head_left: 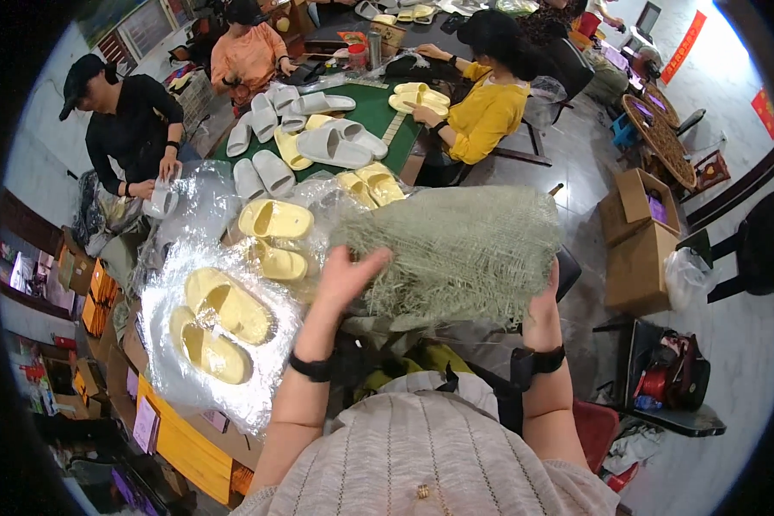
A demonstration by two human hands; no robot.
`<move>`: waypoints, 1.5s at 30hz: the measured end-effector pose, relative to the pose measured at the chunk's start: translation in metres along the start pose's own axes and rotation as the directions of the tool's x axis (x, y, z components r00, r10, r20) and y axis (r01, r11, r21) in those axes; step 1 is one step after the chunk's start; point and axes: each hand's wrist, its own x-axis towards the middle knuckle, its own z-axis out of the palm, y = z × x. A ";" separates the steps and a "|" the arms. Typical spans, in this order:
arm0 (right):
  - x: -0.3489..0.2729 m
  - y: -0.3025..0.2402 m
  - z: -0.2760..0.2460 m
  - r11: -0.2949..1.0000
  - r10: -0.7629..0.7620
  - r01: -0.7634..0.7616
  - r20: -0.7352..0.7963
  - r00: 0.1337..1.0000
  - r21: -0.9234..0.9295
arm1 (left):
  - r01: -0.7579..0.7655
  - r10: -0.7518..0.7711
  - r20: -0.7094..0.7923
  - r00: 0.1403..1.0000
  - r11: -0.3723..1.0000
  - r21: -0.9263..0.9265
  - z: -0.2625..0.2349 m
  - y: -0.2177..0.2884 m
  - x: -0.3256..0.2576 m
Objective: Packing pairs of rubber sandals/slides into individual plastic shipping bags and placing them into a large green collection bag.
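A pale green woven sack (469, 245) with a frayed near edge is spread out in front of me. My left hand (351, 273) is at the sack's left edge, thumb and fingers apart, touching the loose fibres. At the opposite edge, my right hand (542, 297) grips the sack; its fingers are mostly hidden behind the weave. Left of the sack, a pair of yellow slippers (232, 308) lies on shiny clear plastic wrap (271, 378). Another yellow slipper pair (275, 221) sits just beyond, partly under plastic.
Grey slippers (331, 146) and yellow ones cover a green table (400, 153) ahead. A person in black (138, 129) handles a grey slipper; a person in yellow (490, 112) touches yellow slippers. Cardboard boxes (641, 267) stand on the right, beside a black chair (752, 249).
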 end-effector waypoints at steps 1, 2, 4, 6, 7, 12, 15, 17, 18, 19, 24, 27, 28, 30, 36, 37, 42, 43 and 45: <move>-0.013 0.019 0.043 0.816 -0.205 0.150 -0.038 0.978 -0.558 | -0.121 0.114 0.092 0.989 0.990 0.068 0.011 -0.027 0.001; -0.019 0.011 0.042 0.801 -0.224 0.164 -0.035 0.974 -0.575 | -0.278 0.247 0.244 0.938 0.955 0.101 0.034 -0.033 0.004; -0.019 0.012 0.020 0.932 -0.089 0.127 0.124 0.988 -0.339 | -0.343 0.326 0.246 0.913 0.939 0.028 0.065 -0.035 -0.002; -0.014 0.007 0.010 0.972 -0.034 0.081 0.211 0.977 -0.219 | -0.398 0.396 0.242 0.886 0.916 -0.043 0.074 -0.027 -0.006; -0.007 0.005 0.011 0.955 -0.035 0.066 0.114 0.993 -0.289 | -0.298 0.323 0.129 0.937 0.937 -0.185 0.069 -0.011 -0.013; 0.029 -0.037 -0.030 0.929 0.340 -0.367 -0.304 0.890 -0.036 | -0.344 0.260 -0.225 0.939 0.715 -0.609 0.038 0.022 0.003; 0.017 -0.047 -0.029 0.717 0.126 -0.362 -0.399 0.908 -0.596 | -0.363 0.315 -0.181 0.932 0.819 -0.445 0.021 0.041 -0.008; 0.005 -0.058 -0.049 -0.225 -0.309 -0.246 -0.170 0.936 -0.943 | -0.429 0.405 -0.145 0.903 0.829 -0.358 0.031 0.055 -0.017; 0.006 -0.053 -0.021 -0.343 -0.304 -0.036 0.075 0.950 -0.939 | -0.489 0.476 -0.115 0.872 0.833 -0.259 0.034 0.058 -0.021; 0.004 -0.042 0.029 -0.453 -0.272 0.164 0.311 0.911 -0.876 | -0.456 0.460 0.014 0.888 0.884 -0.102 0.034 0.058 -0.024; 0.006 0.012 0.142 -0.133 0.020 0.267 0.267 0.963 -0.954 | -0.596 0.592 0.269 0.760 0.800 -0.077 0.055 0.070 -0.036; 0.029 0.016 0.106 0.148 0.266 -0.020 0.020 0.964 -0.989 | -0.625 0.557 0.421 0.716 0.780 0.029 0.049 0.074 -0.037; 0.031 0.015 0.100 0.236 0.194 -0.035 0.012 0.981 -0.971 | -0.625 0.559 0.418 0.716 0.780 0.029 0.043 0.067 -0.038; 0.035 0.008 0.095 0.325 0.129 -0.045 -0.003 0.992 -0.945 | -0.114 0.255 0.441 0.861 0.940 -0.321 0.033 0.049 -0.037; 0.028 0.014 0.101 0.646 0.260 -0.223 -0.064 0.963 -0.730 | 0.109 0.064 0.681 0.730 0.972 -0.208 0.045 -0.008 -0.032; 0.032 0.019 0.087 0.601 0.185 -0.131 -0.022 0.982 -0.788 | 0.099 0.106 0.879 0.464 0.980 -0.170 0.050 -0.018 -0.028; 0.073 -0.021 0.064 0.896 0.035 -0.230 -0.455 0.890 -0.381 | -0.038 0.138 0.990 -0.013 0.990 -0.138 0.061 -0.037 -0.041; 0.083 -0.029 0.054 0.887 -0.011 -0.184 -0.418 0.908 -0.424 | -0.032 0.140 0.963 0.230 0.990 -0.136 0.063 -0.052 -0.034; 0.096 -0.024 0.038 0.838 0.083 -0.222 -0.285 0.955 -0.498 | -0.059 0.156 0.681 0.716 0.985 -0.163 0.075 -0.082 -0.018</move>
